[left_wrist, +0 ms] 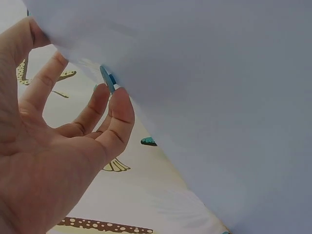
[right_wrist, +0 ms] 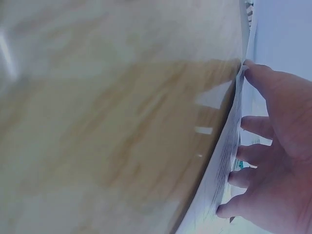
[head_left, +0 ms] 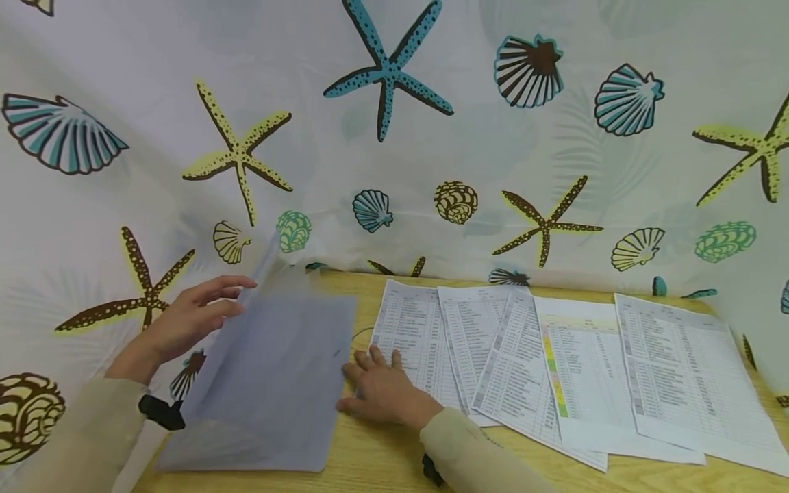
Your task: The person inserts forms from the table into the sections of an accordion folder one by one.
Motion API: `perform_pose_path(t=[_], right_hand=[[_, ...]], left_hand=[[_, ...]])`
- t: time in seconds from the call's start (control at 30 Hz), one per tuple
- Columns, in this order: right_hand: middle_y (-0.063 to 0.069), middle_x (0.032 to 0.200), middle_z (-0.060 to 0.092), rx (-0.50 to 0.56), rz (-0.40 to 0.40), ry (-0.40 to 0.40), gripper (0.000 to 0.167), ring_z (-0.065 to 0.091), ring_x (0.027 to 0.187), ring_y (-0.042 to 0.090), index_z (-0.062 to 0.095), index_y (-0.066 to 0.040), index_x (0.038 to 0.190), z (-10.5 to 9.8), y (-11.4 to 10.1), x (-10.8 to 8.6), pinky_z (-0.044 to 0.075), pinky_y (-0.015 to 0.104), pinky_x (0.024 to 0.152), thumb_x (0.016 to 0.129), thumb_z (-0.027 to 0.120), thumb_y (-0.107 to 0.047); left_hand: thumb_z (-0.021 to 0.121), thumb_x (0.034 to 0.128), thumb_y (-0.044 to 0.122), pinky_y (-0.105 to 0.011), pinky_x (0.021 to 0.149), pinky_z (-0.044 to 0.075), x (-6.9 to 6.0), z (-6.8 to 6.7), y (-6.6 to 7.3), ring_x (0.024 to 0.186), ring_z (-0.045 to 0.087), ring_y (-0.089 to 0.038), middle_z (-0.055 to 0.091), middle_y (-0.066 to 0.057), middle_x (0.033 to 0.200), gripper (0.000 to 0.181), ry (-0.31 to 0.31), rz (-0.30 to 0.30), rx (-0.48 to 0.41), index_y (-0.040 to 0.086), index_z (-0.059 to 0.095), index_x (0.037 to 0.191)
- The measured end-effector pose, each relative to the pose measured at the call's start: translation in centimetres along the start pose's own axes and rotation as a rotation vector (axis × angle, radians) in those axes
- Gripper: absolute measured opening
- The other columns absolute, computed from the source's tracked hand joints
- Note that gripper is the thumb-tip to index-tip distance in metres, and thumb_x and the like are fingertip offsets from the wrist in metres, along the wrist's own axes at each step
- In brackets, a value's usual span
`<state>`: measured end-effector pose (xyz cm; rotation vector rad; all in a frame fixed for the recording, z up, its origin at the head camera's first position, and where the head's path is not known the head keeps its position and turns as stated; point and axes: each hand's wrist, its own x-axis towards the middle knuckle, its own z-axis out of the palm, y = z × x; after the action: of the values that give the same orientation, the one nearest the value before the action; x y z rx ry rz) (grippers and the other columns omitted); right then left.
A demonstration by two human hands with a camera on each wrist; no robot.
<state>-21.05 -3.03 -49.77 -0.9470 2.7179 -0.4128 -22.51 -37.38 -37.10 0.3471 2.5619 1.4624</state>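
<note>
At the left edge of the surface (head_left: 370, 459), the left hand (head_left: 188, 322) touches a bluish folder (head_left: 283, 383) — whether clamped, unclear. Alongside, the right hand (head_left: 385, 392) rests — fingers apart.

I cannot read the paper sheets (head_left: 524, 370): lettering too small. The upper edge of the folder (head_left: 280, 383) is blurred. My left hand (left_wrist: 63, 151) is cut off by the left wrist view's left edge

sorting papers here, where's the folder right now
In the head view, the folder lies left of centre on the table, left of the right hand and sheets.
</note>
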Motion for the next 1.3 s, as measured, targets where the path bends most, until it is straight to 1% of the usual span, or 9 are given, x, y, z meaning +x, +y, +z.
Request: perform_pose_path(t=[0.07,0.17,0.27,0.33,0.4,0.5,0.73,1.0,1.3], right_hand=[[0.010,0.172,0.032,-0.005,0.009,0.000,0.071,0.023,0.161,0.039,0.044,-0.022,0.161,0.0,0.0,-0.1,0.023,0.070,0.123,0.103,0.055,-0.061],[0.010,0.172,0.032,-0.020,0.015,0.004,0.071,0.024,0.161,0.039,0.044,-0.022,0.161,-0.1,0.0,-0.1,0.024,0.069,0.123,0.103,0.056,-0.061],[0.012,0.172,0.032,-0.033,0.017,0.009,0.072,0.024,0.161,0.041,0.043,-0.022,0.161,-0.4,0.0,-0.1,0.024,0.069,0.123,0.103,0.055,-0.062],[0.014,0.172,0.029,-0.038,0.017,0.011,0.072,0.024,0.161,0.042,0.042,-0.022,0.162,-0.5,0.1,-0.1,0.024,0.069,0.123,0.103,0.054,-0.062],[0.017,0.173,0.026,-0.035,0.016,0.009,0.072,0.022,0.161,0.043,0.040,-0.022,0.163,-0.5,0.2,-0.1,0.024,0.069,0.124,0.104,0.052,-0.062],[0.020,0.173,0.023,-0.028,0.001,0.026,0.072,0.023,0.160,0.045,0.039,-0.021,0.163,-0.5,0.5,-0.2,0.026,0.069,0.123,0.105,0.051,-0.062],[0.019,0.173,0.025,0.047,-0.005,0.094,0.071,0.026,0.160,0.043,0.039,-0.022,0.163,-1.2,1.7,-0.8,0.029,0.068,0.122,0.105,0.050,-0.061],[0.022,0.173,0.023,0.173,0.053,0.165,0.071,0.023,0.160,0.045,0.040,-0.018,0.163,-3.5,5.1,-3.0,0.024,0.072,0.122,0.106,0.052,-0.058],[0.025,0.172,0.024,0.296,0.191,0.287,0.073,0.024,0.158,0.050,0.043,-0.012,0.161,-5.2,10.1,-6.5,0.026,0.072,0.121,0.104,0.057,-0.056]], left_hand=[[0.058,0.1087,0.024,-0.032,0.097,0.045,0.2,0.3,0.0,0.131,0.040,-0.012,0.040,0.003,0.151,0.045,0.001,0.008,0.007,0.020,0.049,0.152],[0.059,0.1084,0.024,-0.043,0.102,0.046,0.5,0.9,0.1,0.132,0.040,-0.011,0.042,0.000,0.152,0.046,-0.003,0.021,0.020,0.019,0.049,0.153],[0.060,0.1079,0.026,-0.052,0.103,0.045,0.8,1.4,0.3,0.128,0.048,-0.007,0.044,-0.007,0.153,0.047,-0.010,0.035,0.048,0.019,0.050,0.154],[0.061,0.1076,0.026,-0.049,0.100,0.049,1.0,1.8,0.4,0.123,0.055,-0.005,0.046,-0.010,0.152,0.047,-0.013,0.047,0.070,0.018,0.051,0.153],[0.061,0.1072,0.026,-0.040,0.096,0.052,1.1,2.0,0.5,0.117,0.060,-0.003,0.049,-0.011,0.150,0.047,-0.013,0.061,0.092,0.017,0.052,0.152],[0.062,0.1066,0.023,-0.030,0.090,0.054,1.0,2.3,0.5,0.114,0.062,-0.002,0.053,-0.009,0.147,0.046,-0.014,0.085,0.106,0.016,0.054,0.151],[0.064,0.1053,0.020,-0.030,0.089,0.054,0.9,3.0,0.0,0.116,0.061,-0.004,0.056,0.002,0.138,0.046,-0.032,0.088,0.040,0.014,0.055,0.150],[0.064,0.1054,0.018,-0.028,0.089,0.054,0.9,2.8,-0.3,0.112,0.066,-0.006,0.056,0.012,0.138,0.046,-0.040,0.097,0.019,0.014,0.055,0.150],[0.064,0.1052,0.019,-0.027,0.088,0.055,0.8,2.6,-0.5,0.112,0.066,-0.004,0.055,0.016,0.137,0.046,-0.028,0.106,0.068,0.013,0.055,0.150]])
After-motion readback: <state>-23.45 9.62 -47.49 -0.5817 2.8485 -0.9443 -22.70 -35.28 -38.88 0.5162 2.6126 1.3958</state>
